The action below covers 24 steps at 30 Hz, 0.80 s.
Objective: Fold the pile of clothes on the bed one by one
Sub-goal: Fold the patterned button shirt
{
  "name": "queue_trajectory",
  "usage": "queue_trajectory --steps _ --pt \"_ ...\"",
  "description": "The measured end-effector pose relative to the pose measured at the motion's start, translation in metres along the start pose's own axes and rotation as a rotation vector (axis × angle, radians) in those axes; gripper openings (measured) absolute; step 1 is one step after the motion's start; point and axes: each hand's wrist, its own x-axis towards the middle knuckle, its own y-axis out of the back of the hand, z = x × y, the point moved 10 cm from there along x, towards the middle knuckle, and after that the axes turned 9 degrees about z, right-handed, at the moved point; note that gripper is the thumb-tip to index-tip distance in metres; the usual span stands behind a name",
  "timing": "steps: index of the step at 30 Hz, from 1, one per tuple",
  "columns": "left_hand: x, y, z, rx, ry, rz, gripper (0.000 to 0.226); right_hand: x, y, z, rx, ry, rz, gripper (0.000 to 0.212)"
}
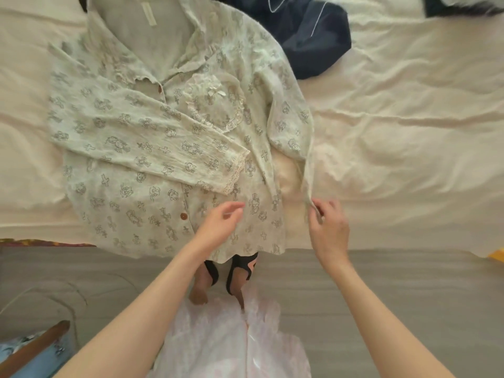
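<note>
Two garments lie on the bed (409,110) in front of you: a pale printed pyjama shirt (152,148) spread flat near the bed's edge, and a dark navy garment (308,36) bunched beyond it, at the shirt's far right shoulder. The shirt lies front up, collar away from you, hem hanging a little over the bed's edge. One of its sleeves (152,137) is folded across the chest, its lace cuff ending near the button placket. The other sleeve (297,126) runs down the shirt's right side towards you, partly lifted off the sheet.

Your right hand (328,227) pinches the end of that sleeve between thumb and fingers (316,211), so the fabric hangs taut in a narrow strip up to the shoulder. Your left hand (218,222) hovers over the lower front of the shirt, just right of the brown button (184,215); its fingers are loosely spread and hold nothing, though you cannot tell whether the fingertips touch the cloth.

One small pocket (215,105) with a lace edge and a bow sits on the shirt's chest; whether anything is inside it cannot be seen. At the far top right corner another dark item (463,6) is only partly in view. Your feet stand on the grey floor (395,282) below the hem.
</note>
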Motion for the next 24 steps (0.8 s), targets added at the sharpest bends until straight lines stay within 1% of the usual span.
queue_trajectory --steps 1,2,3,4,6,8,9,11,13,14,15,17,18,19,21,22,24 --pt "-0.006 -0.012 0.007 -0.22 0.093 -0.076 0.029 -0.013 -0.004 -0.019 0.019 0.096 -0.061 0.02" --pt "-0.012 -0.024 0.014 -0.409 0.178 -0.143 0.035 -0.024 -0.01 -0.034 0.045 0.154 -0.138 0.023" --pt "-0.015 -0.033 0.023 -0.525 0.229 -0.187 0.044 -0.034 -0.017 -0.044 0.076 0.189 -0.226 0.026" --pt "-0.016 -0.039 0.032 -0.562 0.248 -0.209 0.052 -0.042 -0.025 -0.052 0.111 0.208 -0.315 0.029" --pt "-0.013 -0.046 0.042 -0.52 0.266 -0.19 0.061 -0.05 -0.035 -0.059 0.178 0.196 -0.46 0.031" --pt "-0.006 -0.044 0.044 -0.439 0.276 -0.118 0.055 -0.049 -0.041 -0.052 0.214 0.111 -0.522 0.027" --pt "-0.002 -0.042 0.044 -0.387 0.27 -0.081 0.047 -0.044 -0.04 -0.044 0.213 0.044 -0.505 0.024" --pt "0.005 -0.033 0.042 -0.25 0.228 0.015 0.033 -0.028 -0.033 -0.018 0.199 -0.142 -0.394 0.02" --pt "0.008 -0.028 0.038 -0.155 0.167 0.056 0.034 -0.014 -0.028 0.012 0.202 -0.343 -0.29 0.017" --pt "0.008 -0.029 0.033 -0.128 0.155 0.041 0.037 -0.01 -0.032 0.024 0.215 -0.428 -0.287 0.02" --pt "0.006 -0.033 0.026 -0.105 0.156 0.016 0.042 -0.009 -0.039 0.035 0.228 -0.491 -0.321 0.026" --pt "0.006 -0.043 0.012 -0.037 0.168 -0.023 0.052 -0.01 -0.056 0.047 0.217 -0.55 -0.445 0.039" --pt "0.007 -0.049 0.005 0.01 0.172 -0.026 0.058 -0.011 -0.066 0.049 0.197 -0.546 -0.505 0.043" --pt "0.009 -0.053 -0.001 0.055 0.173 -0.019 0.063 -0.013 -0.073 0.048 0.182 -0.527 -0.553 0.045" --pt "0.012 -0.061 -0.003 0.134 0.146 0.002 0.066 -0.013 -0.084 0.044 0.227 -0.525 -0.58 0.041" --pt "0.014 -0.064 -0.001 0.163 0.108 0.015 0.061 -0.014 -0.087 0.041 0.286 -0.563 -0.581 0.037" --pt "0.017 -0.064 0.009 0.166 0.027 0.057 0.04 -0.018 -0.092 0.036 0.423 -0.658 -0.606 0.026"
